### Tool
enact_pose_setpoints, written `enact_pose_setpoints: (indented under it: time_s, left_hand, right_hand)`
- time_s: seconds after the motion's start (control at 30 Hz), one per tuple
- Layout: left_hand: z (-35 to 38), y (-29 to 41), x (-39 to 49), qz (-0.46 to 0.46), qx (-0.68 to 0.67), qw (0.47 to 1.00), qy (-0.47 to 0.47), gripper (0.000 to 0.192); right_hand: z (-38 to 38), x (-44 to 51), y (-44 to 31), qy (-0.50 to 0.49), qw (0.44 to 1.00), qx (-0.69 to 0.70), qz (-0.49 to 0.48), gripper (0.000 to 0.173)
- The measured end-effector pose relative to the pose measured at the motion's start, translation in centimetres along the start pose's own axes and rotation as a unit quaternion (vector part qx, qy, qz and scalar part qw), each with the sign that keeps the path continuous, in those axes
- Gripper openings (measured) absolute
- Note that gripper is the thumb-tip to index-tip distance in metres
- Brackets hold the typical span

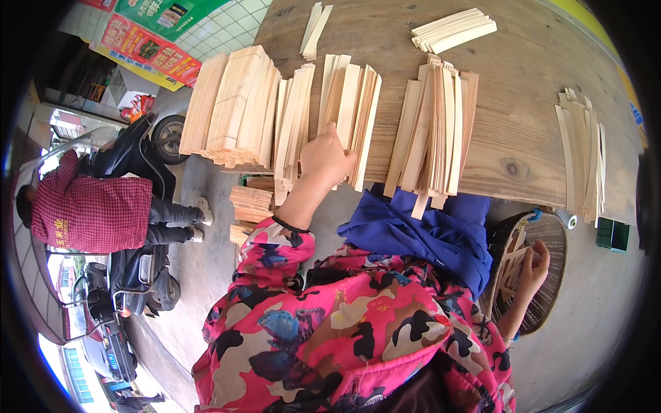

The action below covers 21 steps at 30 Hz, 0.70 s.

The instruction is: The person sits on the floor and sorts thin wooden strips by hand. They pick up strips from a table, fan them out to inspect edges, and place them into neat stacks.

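My left hand (328, 157) lies on a loose bundle of thin wooden slats (351, 103) at the table's near edge, index finger stretched along them. Its other fingers are curled out of sight, so whether it grips a slat is unclear. Over a woven basket (555, 279) at the right hangs my right hand (534, 268), its fingers apart and nothing visible between them. Pale wood strips (511, 268) lie inside that basket. Right of my left hand, a fanned bundle of slats (434, 124) sticks out past the edge, above a blue cloth (418, 232) on my lap.
A thick tied stack of slats (232, 103) and a narrower bundle (294, 118) stand on the wooden table (516, 124). Smaller piles lie at the back (454, 31) and far right (581, 149). More wood bundles (250, 204) sit below. A person (98, 211) stands left, near motor scooters (150, 279).
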<state>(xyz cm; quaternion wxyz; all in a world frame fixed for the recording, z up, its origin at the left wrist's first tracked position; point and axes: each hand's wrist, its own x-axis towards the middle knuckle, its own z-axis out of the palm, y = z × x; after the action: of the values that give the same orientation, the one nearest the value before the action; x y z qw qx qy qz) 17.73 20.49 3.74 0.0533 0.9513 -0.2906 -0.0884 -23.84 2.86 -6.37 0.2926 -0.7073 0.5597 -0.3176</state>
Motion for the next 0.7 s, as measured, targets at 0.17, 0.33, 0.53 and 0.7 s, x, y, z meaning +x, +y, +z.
enact_pose_setpoints:
  time_s: [0.17, 0.33, 0.53, 0.7]
  left_hand:
    - [-1.0, -0.4, 1.2, 0.065, 0.027, 0.997, -0.041, 0.043]
    - [-1.5, -0.6, 1.7, 0.087, -0.022, 0.994, -0.070, 0.037]
    - [-2.1, -1.0, 2.9, 0.090, 0.027, 0.993, -0.065, 0.036]
    - [-1.1, -1.5, 11.6, 0.086, -0.087, 0.991, 0.056, 0.045]
  right_hand:
    - [0.3, -0.3, -0.8, -0.007, 1.000, 0.029, 0.010, 0.024]
    - [0.2, -0.5, -0.8, -0.011, 0.999, 0.047, 0.007, 0.021]
    - [0.2, -0.5, -2.0, -0.014, 0.998, 0.063, 0.009, 0.020]
    - [-0.2, -0.4, -5.6, -0.039, 0.967, 0.233, 0.092, 0.014]
